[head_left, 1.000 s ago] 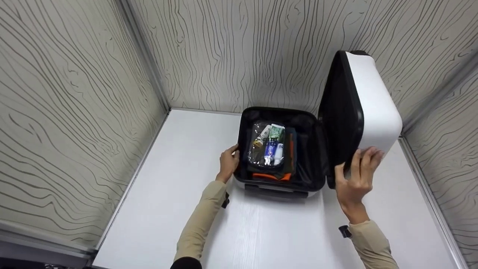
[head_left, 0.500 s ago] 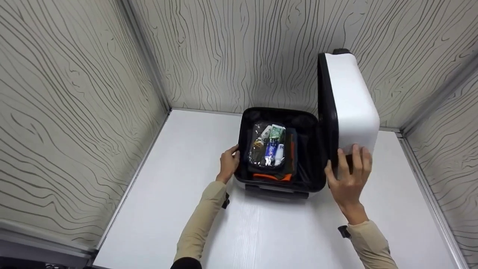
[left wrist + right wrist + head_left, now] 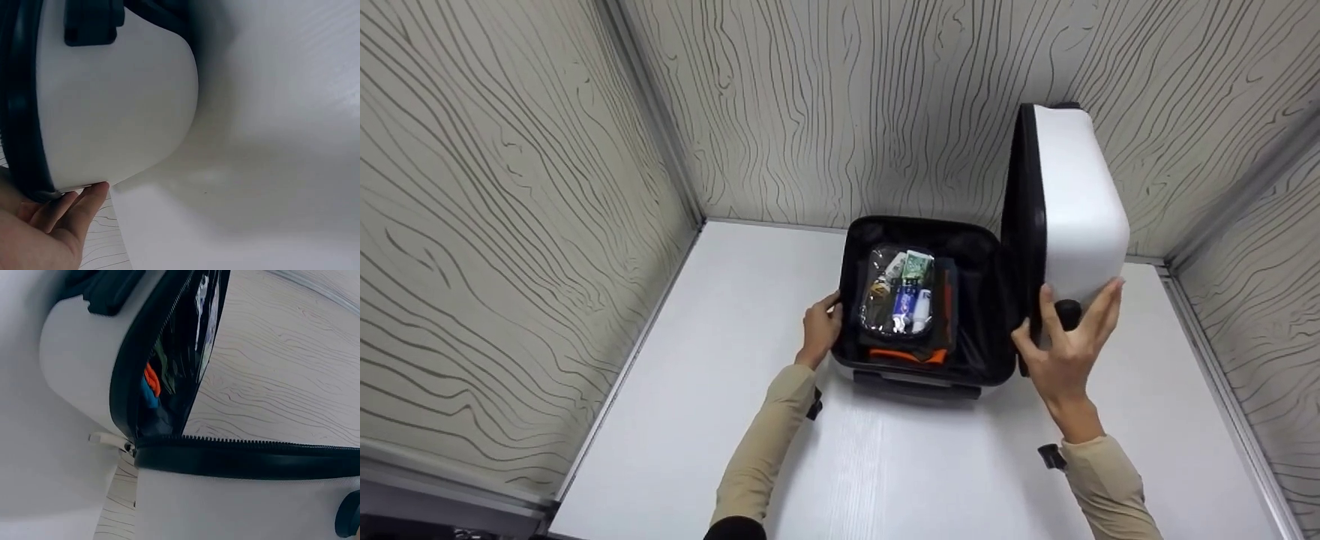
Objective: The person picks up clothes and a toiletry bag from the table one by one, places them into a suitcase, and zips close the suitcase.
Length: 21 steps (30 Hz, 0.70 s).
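Note:
A small white suitcase (image 3: 922,390) with black lining lies unfolded on the white table. Its lid (image 3: 1084,202) stands roughly upright on the right. In the body sits a clear toiletry pouch (image 3: 896,311) with tubes and bottles, on top of folded dark and orange clothes (image 3: 907,355). My left hand (image 3: 819,330) rests against the left side of the body, its fingers (image 3: 84,211) touching the shell in the left wrist view. My right hand (image 3: 1065,352) is spread over the lid's near end, thumb by the black rim, fingers on either side of a black knob.
A wood-grain panel (image 3: 825,112) stands right behind the suitcase, with more panels at left and right. Metal rails edge the table (image 3: 720,315). In the right wrist view, the zip edge (image 3: 253,440) runs along the lid.
The lid first swung left toward upright, then tipped slightly back to the right. My right hand moved with it, and its fingers spread wider. The left hand stayed in place.

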### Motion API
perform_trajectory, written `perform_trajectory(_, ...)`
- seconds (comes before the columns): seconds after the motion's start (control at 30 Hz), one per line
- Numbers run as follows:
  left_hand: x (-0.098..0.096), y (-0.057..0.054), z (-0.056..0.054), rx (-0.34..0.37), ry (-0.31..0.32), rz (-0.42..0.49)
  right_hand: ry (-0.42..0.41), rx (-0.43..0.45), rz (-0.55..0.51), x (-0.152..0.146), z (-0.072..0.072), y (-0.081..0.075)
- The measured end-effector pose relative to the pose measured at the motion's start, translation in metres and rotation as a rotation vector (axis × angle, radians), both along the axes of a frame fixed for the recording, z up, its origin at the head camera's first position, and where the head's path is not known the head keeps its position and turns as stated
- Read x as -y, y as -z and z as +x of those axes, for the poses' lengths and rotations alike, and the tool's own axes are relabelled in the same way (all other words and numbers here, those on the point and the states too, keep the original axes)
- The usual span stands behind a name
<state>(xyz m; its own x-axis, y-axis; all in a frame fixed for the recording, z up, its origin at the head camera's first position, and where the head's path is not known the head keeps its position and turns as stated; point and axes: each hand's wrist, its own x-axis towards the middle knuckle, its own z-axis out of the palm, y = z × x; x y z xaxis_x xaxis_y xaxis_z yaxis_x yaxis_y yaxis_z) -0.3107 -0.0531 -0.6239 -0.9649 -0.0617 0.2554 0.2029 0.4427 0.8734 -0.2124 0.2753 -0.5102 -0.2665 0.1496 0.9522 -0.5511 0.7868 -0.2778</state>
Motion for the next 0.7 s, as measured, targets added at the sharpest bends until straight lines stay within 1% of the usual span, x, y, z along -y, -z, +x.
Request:
perform_trajectory(0.07, 0.000, -0.001, 0.001, 0.000, 0.001, -0.001, -0.014, -0.003, 0.038, 0.002, 0.002, 0.003)
perform_trajectory(0.2, 0.000, -0.001, 0.001, 0.023, 0.000, -0.011, -0.051, -0.008, 0.125, 0.005, 0.002, 0.010)
perform_trajectory(0.27, 0.000, -0.001, 0.001, 0.033, 0.000, -0.012, -0.077, 0.013, 0.143, 0.005, 0.000, 0.013)
perform_trajectory(0.33, 0.000, -0.001, 0.000, 0.039, 0.004, -0.005, -0.085, 0.048, 0.139, 0.004, -0.002, 0.016)
perform_trajectory(0.43, 0.000, -0.002, 0.001, 0.049, 0.016, -0.001, -0.074, 0.110, 0.119, 0.004, -0.004, 0.022)
perform_trajectory(0.5, 0.000, -0.002, 0.002, 0.049, 0.017, 0.002, -0.058, 0.137, 0.130, 0.005, -0.005, 0.026)
perform_trajectory(0.67, 0.001, -0.002, 0.002, 0.018, 0.007, 0.007, -0.050, 0.148, 0.200, 0.013, -0.007, 0.030)
perform_trajectory(0.7, 0.001, -0.002, 0.002, 0.023, 0.008, 0.007, -0.052, 0.146, 0.215, 0.015, -0.007, 0.030)
